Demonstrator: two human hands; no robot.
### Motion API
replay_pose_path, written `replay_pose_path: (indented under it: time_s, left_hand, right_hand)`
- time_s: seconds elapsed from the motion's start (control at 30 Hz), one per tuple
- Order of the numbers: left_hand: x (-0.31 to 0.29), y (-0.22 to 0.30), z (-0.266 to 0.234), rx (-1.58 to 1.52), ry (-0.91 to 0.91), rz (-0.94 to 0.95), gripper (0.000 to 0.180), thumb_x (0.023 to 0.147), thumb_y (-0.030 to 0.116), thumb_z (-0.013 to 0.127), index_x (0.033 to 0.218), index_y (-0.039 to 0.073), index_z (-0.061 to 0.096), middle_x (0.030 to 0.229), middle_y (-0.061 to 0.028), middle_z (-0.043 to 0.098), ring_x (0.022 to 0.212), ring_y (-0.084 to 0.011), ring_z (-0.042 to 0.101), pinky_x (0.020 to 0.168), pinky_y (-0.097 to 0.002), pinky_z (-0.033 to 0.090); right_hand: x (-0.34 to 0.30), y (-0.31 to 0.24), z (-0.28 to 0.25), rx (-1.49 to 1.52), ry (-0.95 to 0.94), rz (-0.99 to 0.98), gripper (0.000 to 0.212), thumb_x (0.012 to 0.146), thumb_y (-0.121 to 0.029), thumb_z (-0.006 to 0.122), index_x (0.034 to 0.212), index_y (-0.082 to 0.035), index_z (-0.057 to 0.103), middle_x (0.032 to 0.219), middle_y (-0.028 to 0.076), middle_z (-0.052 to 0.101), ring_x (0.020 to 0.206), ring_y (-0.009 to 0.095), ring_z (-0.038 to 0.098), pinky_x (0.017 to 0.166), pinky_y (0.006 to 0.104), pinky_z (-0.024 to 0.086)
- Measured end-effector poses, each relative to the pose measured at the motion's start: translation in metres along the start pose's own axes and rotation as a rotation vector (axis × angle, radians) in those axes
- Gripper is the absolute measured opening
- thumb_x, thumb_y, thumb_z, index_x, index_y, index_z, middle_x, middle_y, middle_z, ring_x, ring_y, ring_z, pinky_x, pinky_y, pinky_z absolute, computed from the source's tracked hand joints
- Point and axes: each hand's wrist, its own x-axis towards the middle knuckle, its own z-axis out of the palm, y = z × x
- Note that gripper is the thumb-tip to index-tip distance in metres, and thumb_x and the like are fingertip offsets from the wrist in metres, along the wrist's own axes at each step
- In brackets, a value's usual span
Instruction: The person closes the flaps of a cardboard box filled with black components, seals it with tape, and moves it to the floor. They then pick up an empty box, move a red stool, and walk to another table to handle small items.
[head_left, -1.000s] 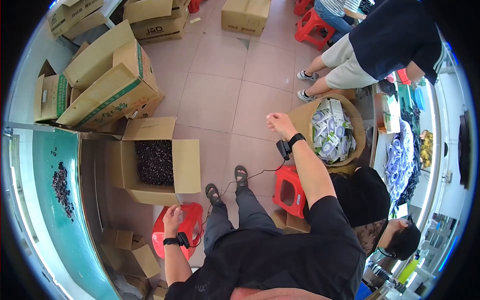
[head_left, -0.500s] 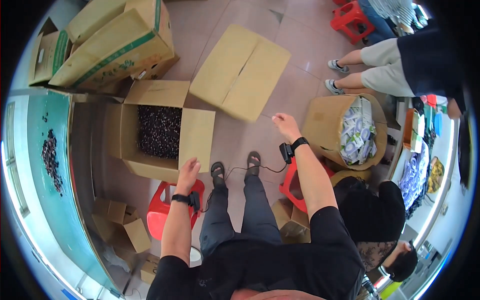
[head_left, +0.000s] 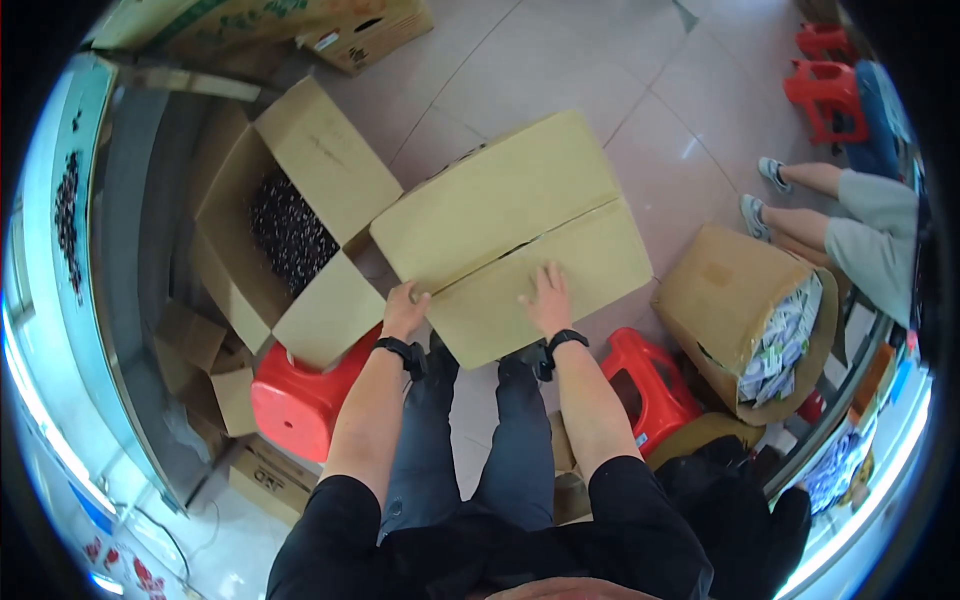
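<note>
In front of my legs is a large closed cardboard box (head_left: 540, 200), a seam running across its top. My right hand (head_left: 547, 300) lies on the near part of that top, fingers spread. At the box's left near edge, my left hand (head_left: 405, 308) touches the cardboard with fingers stretched forward and thumb apart; some fingertips are hard to make out. Both wrists wear black bands with small devices. Left of the closed box stands an open cardboard box (head_left: 330, 165), holding many small dark pieces (head_left: 290, 230).
A red stool (head_left: 295, 405) stands by my left arm, another red stool (head_left: 650, 385) by my right. Farther right is a carton (head_left: 730, 300) of white and purple packets. A person in shorts (head_left: 870, 220) stands beyond it. A green-topped table (head_left: 90, 200) borders the left.
Both hands have come down onto the closed box, which now sits closer to my legs and is turned differently. The view has shifted and rotated.
</note>
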Motion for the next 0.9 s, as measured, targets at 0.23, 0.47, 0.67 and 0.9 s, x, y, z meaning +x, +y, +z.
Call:
replay_pose_path:
  time_s: [0.23,0.47,0.67,0.9]
  left_hand:
    - [-0.012,-0.058,0.023,-0.421,0.119,-0.154,0.072,0.083,0.031,0.068,0.140,-0.001,0.038,0.139,-0.0236,0.045,0.126,-0.0367,0.047,0.108,-0.0411,0.037]
    - [0.092,0.018,-0.049,0.133,0.304,0.259,0.086,0.077,0.032,0.074,0.146,0.007,0.029,0.148,-0.0211,0.032,0.137,-0.0390,0.030,0.110,-0.0491,0.032]
    - [0.099,0.038,-0.048,0.362,0.190,0.097,0.097,0.069,0.044,0.080,0.144,0.006,0.030,0.139,-0.0214,0.041,0.130,-0.0398,0.037,0.106,-0.0476,0.036]
    - [-0.013,-0.008,0.046,0.270,0.041,0.019,0.081,0.065,0.044,0.085,0.120,0.003,0.041,0.120,-0.0219,0.050,0.114,-0.0416,0.051,0.094,-0.0509,0.045]
  right_hand:
    - [0.007,0.027,0.006,-0.014,0.018,-0.029,0.082,0.080,-0.029,0.072,0.147,-0.005,0.032,0.156,0.018,0.022,0.144,0.039,0.018,0.117,0.0436,0.023]
    - [-0.009,0.031,0.017,0.041,0.076,0.008,0.082,0.080,-0.027,0.072,0.147,-0.003,0.030,0.156,0.017,0.022,0.144,0.039,0.017,0.117,0.0436,0.022]
    - [-0.066,0.045,0.043,0.028,0.260,0.154,0.084,0.079,-0.024,0.073,0.147,-0.003,0.029,0.155,0.023,0.021,0.144,0.040,0.018,0.117,0.0429,0.022]
    - [-0.146,0.072,0.117,0.334,0.548,0.453,0.093,0.076,-0.018,0.075,0.150,-0.003,0.021,0.150,0.027,0.025,0.141,0.039,0.023,0.115,0.0423,0.024]
